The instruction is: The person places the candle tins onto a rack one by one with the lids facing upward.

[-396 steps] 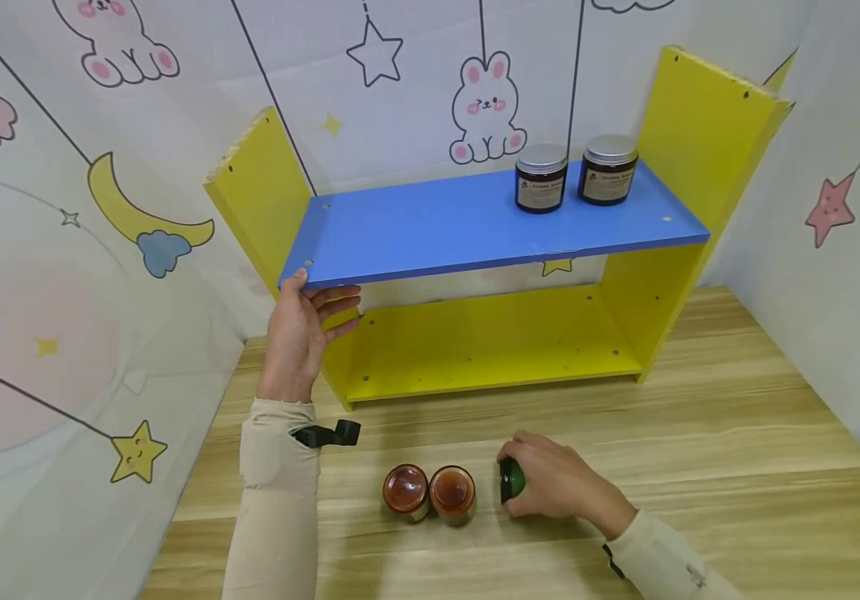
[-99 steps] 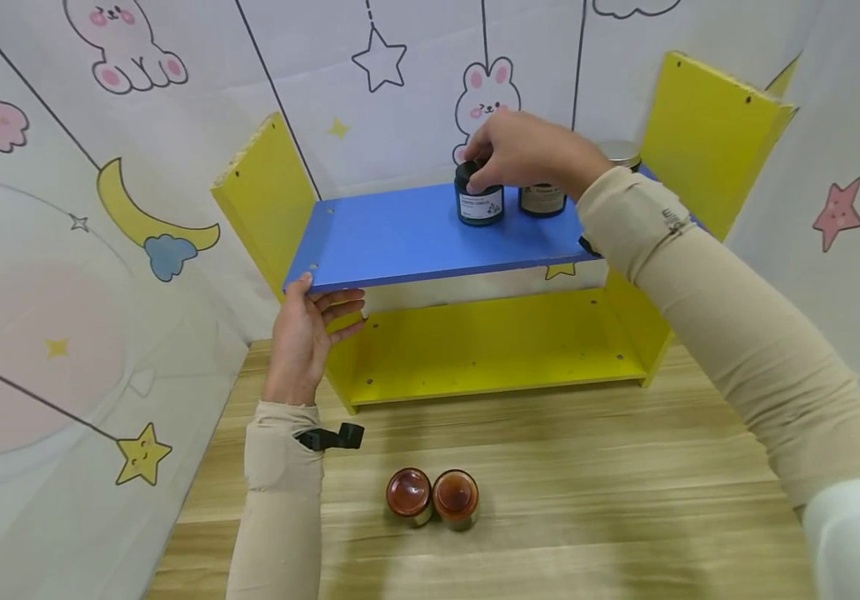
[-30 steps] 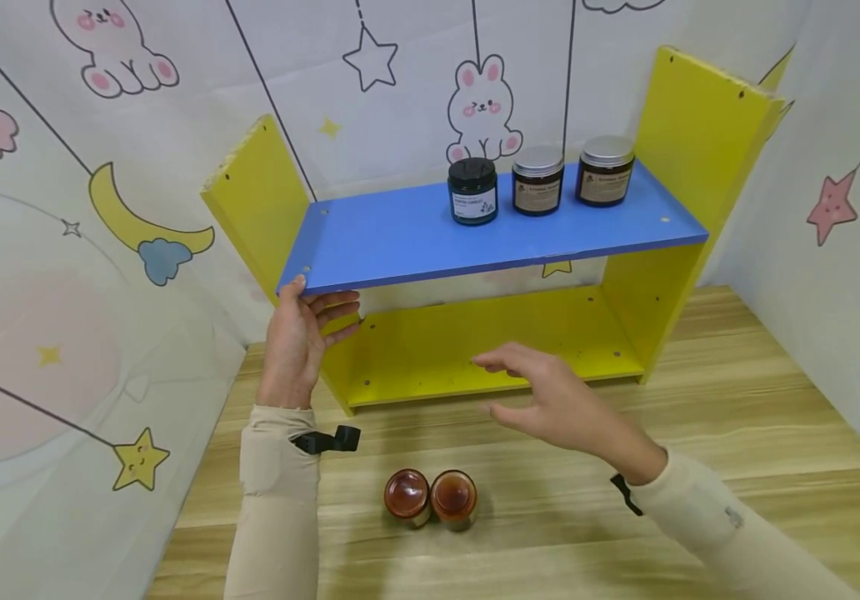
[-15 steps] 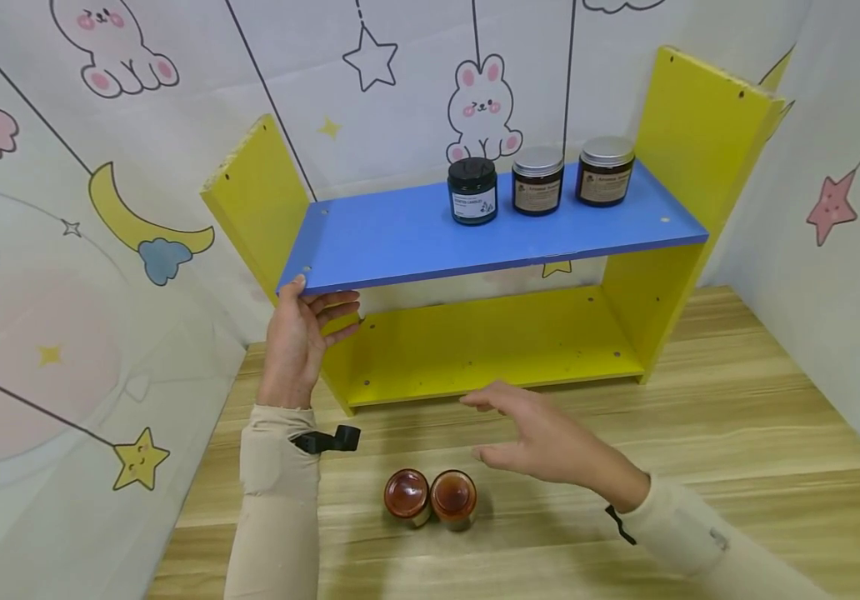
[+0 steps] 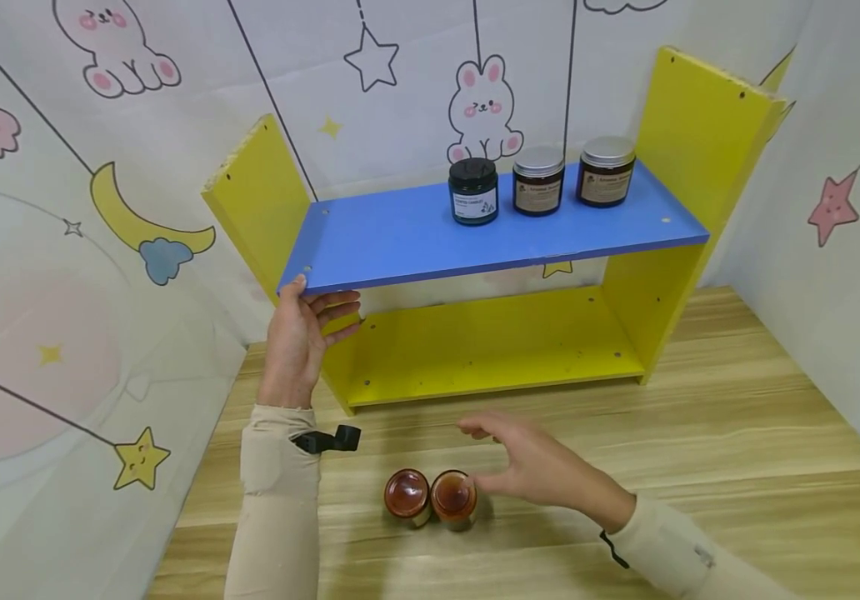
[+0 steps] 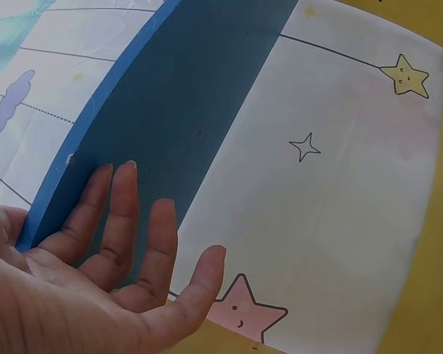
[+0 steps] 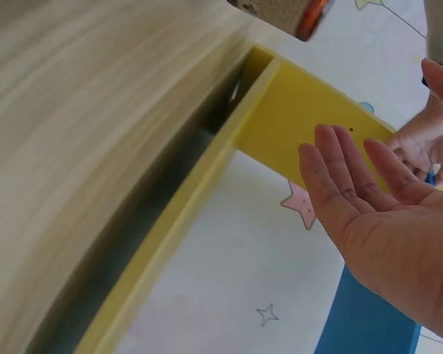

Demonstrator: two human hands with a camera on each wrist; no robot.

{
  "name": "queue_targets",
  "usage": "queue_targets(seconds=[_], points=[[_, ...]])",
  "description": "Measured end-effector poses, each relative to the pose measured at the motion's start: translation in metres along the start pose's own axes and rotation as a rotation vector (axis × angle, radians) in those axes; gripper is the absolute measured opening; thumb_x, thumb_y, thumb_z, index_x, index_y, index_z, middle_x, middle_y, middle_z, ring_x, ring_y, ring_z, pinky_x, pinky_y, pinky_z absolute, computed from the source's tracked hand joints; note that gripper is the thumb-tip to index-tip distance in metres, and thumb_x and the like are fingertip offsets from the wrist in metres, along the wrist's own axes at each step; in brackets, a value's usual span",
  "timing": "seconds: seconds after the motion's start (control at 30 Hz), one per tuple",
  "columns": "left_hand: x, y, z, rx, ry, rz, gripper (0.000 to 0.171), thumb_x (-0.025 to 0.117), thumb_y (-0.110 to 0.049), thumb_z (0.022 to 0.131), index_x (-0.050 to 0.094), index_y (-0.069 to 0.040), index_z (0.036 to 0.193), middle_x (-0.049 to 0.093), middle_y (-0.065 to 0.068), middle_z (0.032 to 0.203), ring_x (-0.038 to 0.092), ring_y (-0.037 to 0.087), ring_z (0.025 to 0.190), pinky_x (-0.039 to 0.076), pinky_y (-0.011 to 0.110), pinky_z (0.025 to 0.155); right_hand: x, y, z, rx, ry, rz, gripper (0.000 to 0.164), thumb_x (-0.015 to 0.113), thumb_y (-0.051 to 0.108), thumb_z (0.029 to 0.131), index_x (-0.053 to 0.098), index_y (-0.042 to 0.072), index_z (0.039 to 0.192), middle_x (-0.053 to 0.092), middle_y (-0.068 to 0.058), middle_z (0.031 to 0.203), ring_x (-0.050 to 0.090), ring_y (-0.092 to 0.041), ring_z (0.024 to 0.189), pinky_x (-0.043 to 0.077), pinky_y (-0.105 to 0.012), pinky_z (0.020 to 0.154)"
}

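Observation:
In the head view my left hand (image 5: 295,346) holds the front left corner of the blue shelf board (image 5: 385,237), thumb on top and fingers underneath. My right hand (image 5: 542,467), fingers spread, hovers just right of two amber glass jars on the wooden table. Its thumb tip overlaps the rim of the right amber jar (image 5: 452,497) in view; contact cannot be told. The left amber jar (image 5: 406,495) stands close beside it. On the board stand a dark green candle jar (image 5: 473,192) with a black lid and two brown jars (image 5: 537,182) with silver lids.
Yellow side panels (image 5: 700,142) rise at both ends of the shelf unit, above the blue board. A yellow bottom shelf (image 5: 490,346) lies beneath it. Printed fabric (image 5: 400,125) hangs behind and at the sides. The wooden table (image 5: 737,433) extends in front.
The green jar went from the table to the blue board, left of the brown jars. Since then my right hand has come down toward the amber jars. My left hand has stayed put.

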State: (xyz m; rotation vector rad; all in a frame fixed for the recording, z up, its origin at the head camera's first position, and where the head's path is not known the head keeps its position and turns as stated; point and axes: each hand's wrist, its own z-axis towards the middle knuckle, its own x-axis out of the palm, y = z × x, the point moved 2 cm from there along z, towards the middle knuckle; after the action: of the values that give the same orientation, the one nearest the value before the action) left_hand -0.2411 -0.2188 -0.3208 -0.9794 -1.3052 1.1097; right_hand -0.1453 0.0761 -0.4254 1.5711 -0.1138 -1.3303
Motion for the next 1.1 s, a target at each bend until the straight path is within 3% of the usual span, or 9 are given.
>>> queue_targets(seconds=[0.7,1.1], points=[[0.0,0.0,-0.001,-0.002,-0.005,-0.001,0.054,0.029,-0.046,0.11,0.039,-0.014,0.152,0.07,0.01,0.11,0.065,0.025,0.104,0.041,0.061,0.105,0.033,-0.022,-0.005,0.08,0.087,0.033,0.082,0.085,0.042,0.08,0.051,0.008,0.146,0.06,-0.009,0.137,0.061,-0.025,0.12,0.051,-0.046,0.1],[0.001,0.0,-0.001,-0.003,-0.007,0.007,0.055,0.03,-0.046,0.109,0.036,-0.013,0.153,0.071,0.008,0.108,0.066,0.025,0.103,0.051,0.05,0.095,0.045,-0.026,-0.006,0.124,0.127,-0.041,0.087,0.086,0.049,0.076,0.052,0.01,0.146,0.056,-0.006,0.145,0.054,-0.027,0.132,0.042,-0.052,0.11]])
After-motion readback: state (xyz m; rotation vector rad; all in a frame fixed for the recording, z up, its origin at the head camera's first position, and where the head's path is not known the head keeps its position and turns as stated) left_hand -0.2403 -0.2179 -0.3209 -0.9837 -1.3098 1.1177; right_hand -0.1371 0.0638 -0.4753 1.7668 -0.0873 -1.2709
